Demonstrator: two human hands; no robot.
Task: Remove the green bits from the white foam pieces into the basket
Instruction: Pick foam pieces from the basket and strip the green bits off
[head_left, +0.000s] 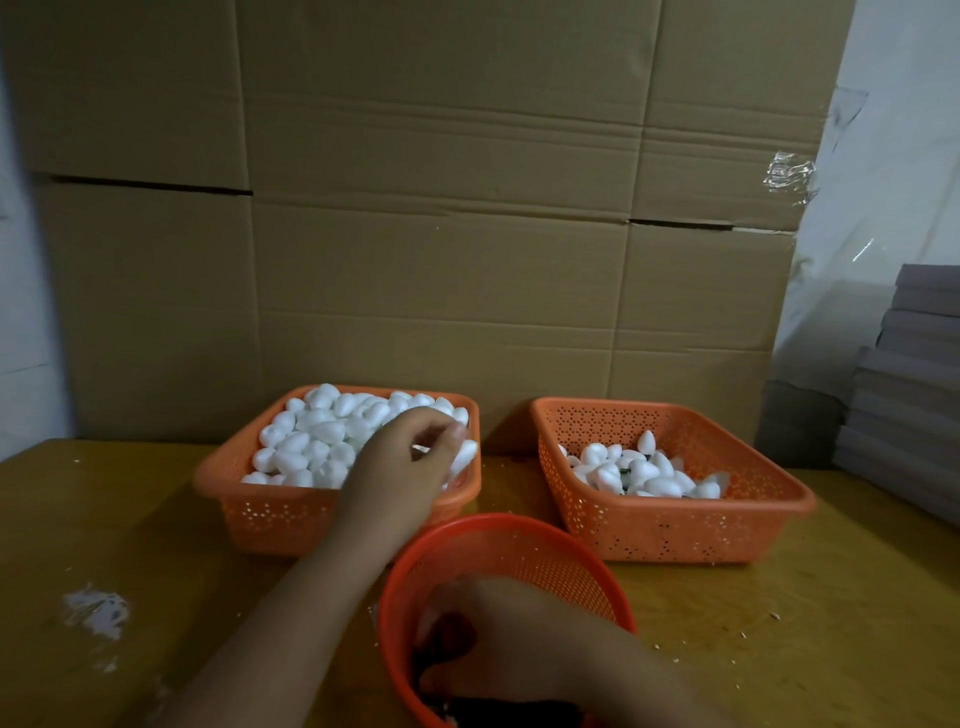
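My left hand reaches over the right side of the left orange basket, which is heaped with white foam pieces. Its fingers pinch one white foam piece above the basket's right rim. My right hand sits inside the round orange basket at the front, fingers curled over dark bits at its bottom; whether it holds any is unclear. A second rectangular orange basket on the right holds fewer foam pieces, some with green bits between them.
The baskets stand on a yellow-brown table scattered with small crumbs and a white smear at the left. Flattened cardboard forms a wall behind. A stack of grey boards stands at the right edge.
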